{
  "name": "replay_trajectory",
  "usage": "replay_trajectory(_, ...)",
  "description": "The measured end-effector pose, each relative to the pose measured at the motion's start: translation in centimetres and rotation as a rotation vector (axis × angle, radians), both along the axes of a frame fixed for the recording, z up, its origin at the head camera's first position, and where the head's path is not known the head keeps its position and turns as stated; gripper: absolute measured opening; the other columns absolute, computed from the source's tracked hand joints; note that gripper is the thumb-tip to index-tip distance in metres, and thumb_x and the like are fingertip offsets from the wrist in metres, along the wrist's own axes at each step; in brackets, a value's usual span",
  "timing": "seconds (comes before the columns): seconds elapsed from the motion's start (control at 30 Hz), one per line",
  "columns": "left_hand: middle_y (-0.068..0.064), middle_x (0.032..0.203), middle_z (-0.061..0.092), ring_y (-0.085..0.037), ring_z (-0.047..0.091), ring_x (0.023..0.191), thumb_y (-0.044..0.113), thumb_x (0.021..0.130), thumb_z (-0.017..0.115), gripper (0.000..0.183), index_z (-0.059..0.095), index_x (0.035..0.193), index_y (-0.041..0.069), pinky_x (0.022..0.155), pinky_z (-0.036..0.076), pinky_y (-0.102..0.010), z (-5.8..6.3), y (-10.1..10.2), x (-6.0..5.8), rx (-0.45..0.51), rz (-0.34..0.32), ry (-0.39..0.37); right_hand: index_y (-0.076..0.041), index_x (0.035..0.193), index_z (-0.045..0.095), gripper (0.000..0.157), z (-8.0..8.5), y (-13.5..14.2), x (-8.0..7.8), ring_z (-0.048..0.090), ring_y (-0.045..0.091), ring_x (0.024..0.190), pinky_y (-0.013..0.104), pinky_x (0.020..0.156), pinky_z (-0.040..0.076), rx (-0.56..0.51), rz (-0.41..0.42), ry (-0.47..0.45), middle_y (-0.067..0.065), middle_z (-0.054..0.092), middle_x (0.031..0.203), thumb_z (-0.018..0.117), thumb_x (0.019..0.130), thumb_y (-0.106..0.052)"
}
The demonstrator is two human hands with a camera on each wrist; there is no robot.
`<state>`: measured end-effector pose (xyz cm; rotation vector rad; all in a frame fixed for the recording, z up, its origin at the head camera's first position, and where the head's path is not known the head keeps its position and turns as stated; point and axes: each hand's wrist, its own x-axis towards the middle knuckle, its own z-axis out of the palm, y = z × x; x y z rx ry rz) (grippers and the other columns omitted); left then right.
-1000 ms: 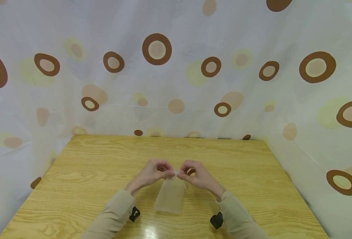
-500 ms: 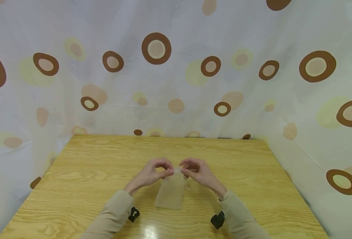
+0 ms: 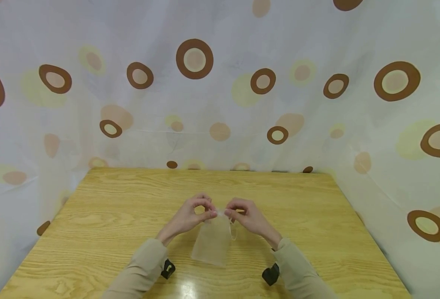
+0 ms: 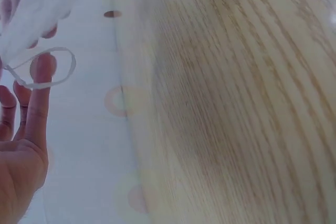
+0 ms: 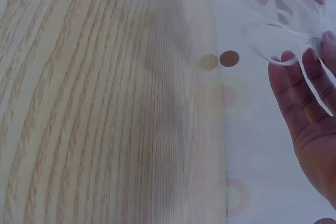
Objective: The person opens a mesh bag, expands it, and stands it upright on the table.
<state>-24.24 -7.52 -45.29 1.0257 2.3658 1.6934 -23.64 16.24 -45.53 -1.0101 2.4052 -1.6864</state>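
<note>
bag: pale, see-through pouch (image 3: 211,244), held by both hands; over the near half of the tabletop (image 3: 111,224), about midway between left and right edges, well apart from the far edge and both far corners.
bag pose: gripped end toward far edge and raised, body slanting down toward the person; cannot tell if the lower end touches the tabletop.
bag contents: cannot tell; body looks flat from the head, walls thin enough that the left hand's fingers show through in the right wrist view.
bag gripped end: narrow, whitish between the two sets of fingertips.
left hand (image 3: 185,214): thumb and index fingers clamped on the bag's gripped end, left side; other fingers loosely bent.
right hand (image 3: 252,216): thumb and index fingers clamped on the same end, right side; just beside the left, small gap between.
left loop (image 4: 72,66): white string at the left hand's fingertips, one finger overlapping it in view.
right loop (image 5: 273,61): thin pale string hanging by the right hand's fingertips, to the right of the bag.
wrists: beige sleeves (image 3: 141,265), black device (image 3: 168,268) at the left cuff, second black device (image 3: 271,274) at the right cuff.
backdrop: spotted curtain (image 3: 220,104) behind the far edge and along both sides.
</note>
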Motion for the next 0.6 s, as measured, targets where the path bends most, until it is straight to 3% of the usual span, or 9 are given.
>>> replay_trajectory(0.17, -0.007, 0.100, 0.058, -0.009, 0.052, 0.092, 0.013, 0.096, 0.069, 0.007, 0.071, 0.090, 0.009, 0.086, 0.050, -0.036, -0.22, 0.08, -0.13, -0.033, -0.036, 0.041, 0.002, 0.094, 0.067, 0.014, -0.16, -0.07, -0.07, 0.059, 0.015, 0.070, 0.036, 0.063, 0.059, 0.010, -0.068, 0.018, 0.018, 0.063, 0.087, 0.058, 0.101, -0.005)
replay_trajectory(0.3, -0.007, 0.101, 0.060, -0.009, 0.053, 0.088, 0.013, 0.098, 0.065, 0.011, 0.069, 0.090, 0.008, 0.076, 0.052, -0.028, -0.25, 0.02, -0.18, -0.059, -0.069, 0.035, -0.001, 0.094, 0.067, 0.012, -0.26, -0.14, -0.09, 0.059, 0.008, 0.071, 0.035, 0.063, 0.059, 0.011, -0.077, 0.037, 0.018, 0.064, 0.088, 0.058, 0.101, -0.006)
replay_trajectory(0.6, -0.007, 0.101, 0.057, -0.009, 0.053, 0.085, 0.016, 0.100, 0.063, 0.017, 0.066, 0.089, 0.003, 0.070, 0.053, -0.025, -0.47, -0.27, -0.07, -0.011, -0.053, 0.017, 0.001, 0.104, 0.066, 0.010, 0.37, -0.33, 0.08, 0.064, 0.026, 0.081, 0.038, 0.064, 0.058, -0.061, 0.039, -0.025, 0.022, 0.065, 0.101, 0.061, 0.100, -0.007)
